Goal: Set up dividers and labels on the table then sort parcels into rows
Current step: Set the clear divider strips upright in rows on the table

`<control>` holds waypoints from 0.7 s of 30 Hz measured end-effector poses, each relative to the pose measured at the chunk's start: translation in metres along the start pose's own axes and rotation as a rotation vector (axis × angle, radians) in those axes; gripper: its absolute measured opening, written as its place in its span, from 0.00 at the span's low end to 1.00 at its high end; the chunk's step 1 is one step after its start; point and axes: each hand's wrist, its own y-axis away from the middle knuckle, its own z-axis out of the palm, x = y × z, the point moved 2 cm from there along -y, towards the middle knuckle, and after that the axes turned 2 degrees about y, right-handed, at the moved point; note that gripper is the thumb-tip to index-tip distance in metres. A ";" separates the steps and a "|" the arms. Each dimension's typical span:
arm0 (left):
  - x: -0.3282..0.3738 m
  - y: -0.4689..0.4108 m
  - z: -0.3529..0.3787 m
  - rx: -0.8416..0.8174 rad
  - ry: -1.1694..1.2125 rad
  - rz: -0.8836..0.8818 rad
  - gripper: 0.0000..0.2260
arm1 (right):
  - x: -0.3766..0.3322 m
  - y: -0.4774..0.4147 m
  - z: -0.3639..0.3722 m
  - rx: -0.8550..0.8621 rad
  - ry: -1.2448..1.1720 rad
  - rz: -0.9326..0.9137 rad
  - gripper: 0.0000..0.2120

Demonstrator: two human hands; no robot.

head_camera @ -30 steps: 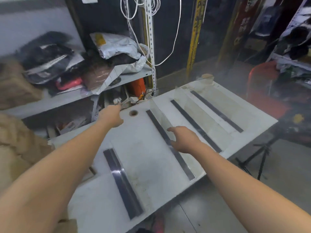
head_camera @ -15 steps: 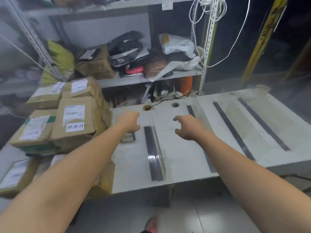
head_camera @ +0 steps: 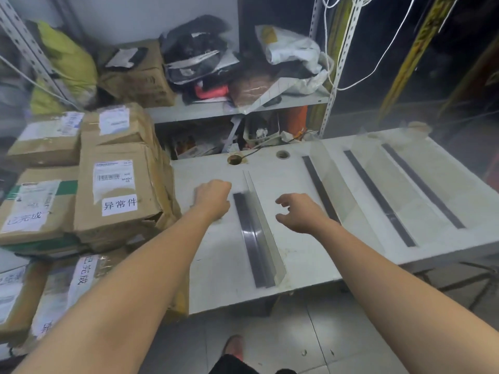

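Four dividers point(head_camera: 256, 238) stand side by side across the table point(head_camera: 297, 255), parcels point(head_camera: 118, 190) stacked at its left, a shelf point(head_camera: 205, 109) behind.

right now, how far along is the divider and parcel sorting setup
Done: clear plastic dividers on dark base strips stand in rows across the white table. In hand: the left hand sits curled beside the nearest divider, whether it holds anything is hidden; the right hand hovers empty. Left: the brown cardboard parcels are stacked off to the left, none in any row, and no row labels show.
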 end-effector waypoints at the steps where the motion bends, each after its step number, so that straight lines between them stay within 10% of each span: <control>1: -0.001 -0.007 0.003 -0.002 0.013 0.015 0.11 | 0.001 -0.002 0.004 -0.002 -0.014 0.020 0.23; 21: 0.009 -0.110 0.047 -0.221 -0.127 0.552 0.09 | 0.000 -0.009 0.079 -0.048 -0.346 0.310 0.12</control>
